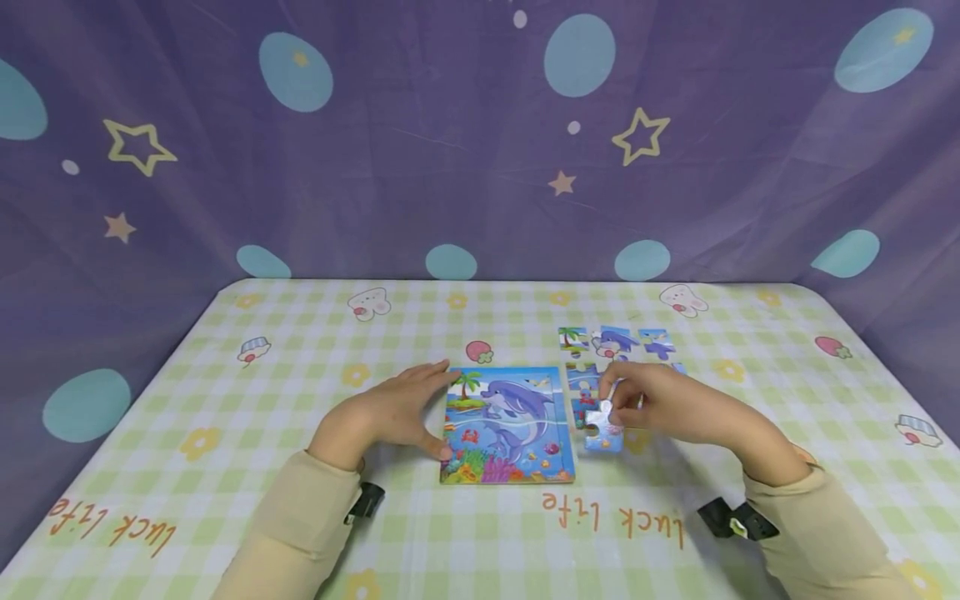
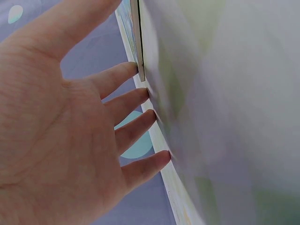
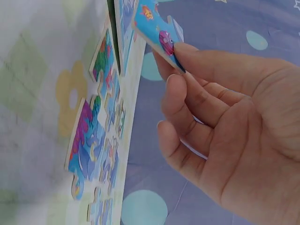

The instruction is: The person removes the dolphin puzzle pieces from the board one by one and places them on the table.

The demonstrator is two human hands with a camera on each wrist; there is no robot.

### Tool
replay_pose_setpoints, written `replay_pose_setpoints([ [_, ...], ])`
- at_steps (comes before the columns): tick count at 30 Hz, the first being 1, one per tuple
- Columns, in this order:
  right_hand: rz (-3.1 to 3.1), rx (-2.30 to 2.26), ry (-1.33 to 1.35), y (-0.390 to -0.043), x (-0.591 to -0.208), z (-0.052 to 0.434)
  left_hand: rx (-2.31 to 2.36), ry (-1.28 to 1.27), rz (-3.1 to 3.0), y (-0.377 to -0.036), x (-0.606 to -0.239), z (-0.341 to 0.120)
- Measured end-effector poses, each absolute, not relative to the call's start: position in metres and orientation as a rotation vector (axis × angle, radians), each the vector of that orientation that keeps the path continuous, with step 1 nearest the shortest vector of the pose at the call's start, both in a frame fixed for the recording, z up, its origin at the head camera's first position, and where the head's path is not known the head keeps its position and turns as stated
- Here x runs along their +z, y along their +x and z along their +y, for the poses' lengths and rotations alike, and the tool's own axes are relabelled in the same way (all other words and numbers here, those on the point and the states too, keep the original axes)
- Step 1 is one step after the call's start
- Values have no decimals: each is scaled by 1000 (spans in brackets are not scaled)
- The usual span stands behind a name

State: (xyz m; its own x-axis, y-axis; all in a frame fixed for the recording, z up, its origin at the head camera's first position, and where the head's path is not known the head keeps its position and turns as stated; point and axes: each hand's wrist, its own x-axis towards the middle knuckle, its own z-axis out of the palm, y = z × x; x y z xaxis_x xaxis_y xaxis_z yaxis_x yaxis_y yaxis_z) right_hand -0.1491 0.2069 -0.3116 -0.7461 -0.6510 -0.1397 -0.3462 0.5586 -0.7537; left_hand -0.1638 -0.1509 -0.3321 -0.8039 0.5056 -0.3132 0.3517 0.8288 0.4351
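Observation:
A flat jigsaw board [image 1: 517, 429] with a dolphin, a palm tree and coral printed on it lies on the table between the hands. My left hand [image 1: 397, 408] rests along its left side, the thumb at the lower left edge and the fingers spread near the upper corner. In the left wrist view, the straight fingers [image 2: 136, 129] reach the tablecloth beside the board's edge. To the right of the board, my right hand [image 1: 663, 396] pinches a puzzle piece [image 1: 602, 440] between thumb and fingers, raised above the table. The right wrist view shows this piece [image 3: 157, 30] with a purple fish and an orange fish.
Several loose puzzle pieces [image 1: 615, 340] lie behind and beneath the right hand, right of the board; one piece [image 3: 86, 147] shows purple coral. A checked tablecloth [image 1: 262, 433] covers the table, and a purple patterned curtain [image 1: 465, 167] hangs behind it.

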Motion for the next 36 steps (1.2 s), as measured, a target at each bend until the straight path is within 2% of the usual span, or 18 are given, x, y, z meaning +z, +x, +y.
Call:
replay_pose_setpoints([
  [36,2646,-910,-863,-167,-322,256,481,607,2599,-161,-329,-152],
])
